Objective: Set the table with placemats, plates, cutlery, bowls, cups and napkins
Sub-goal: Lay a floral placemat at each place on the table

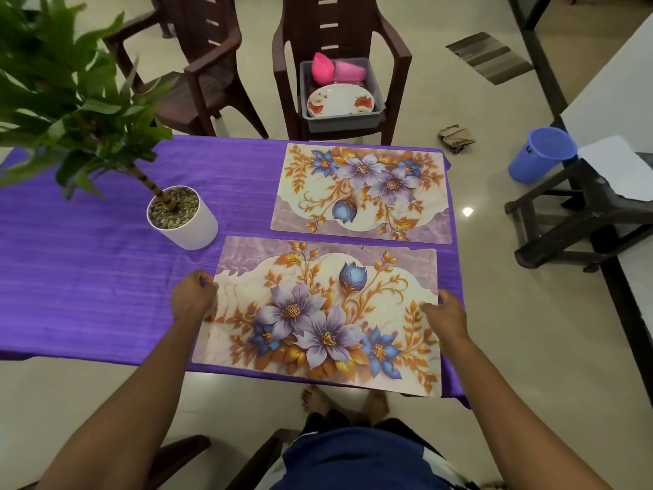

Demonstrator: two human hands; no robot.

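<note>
While the left hand pinches the near placemat's left edge, the right hand grips its right edge; beyond them lie the purple cloth, a second placemat, chairs and tiled floor.

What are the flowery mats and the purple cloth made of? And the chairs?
The near placemat and the far placemat look like thin printed plastic: flat, stiff edges, a faint sheen. The tablecloth looks like shiny woven fabric, with fine ribbed lines; I cannot be sure. The chairs look like moulded brown plastic, smooth and one-piece.
</note>
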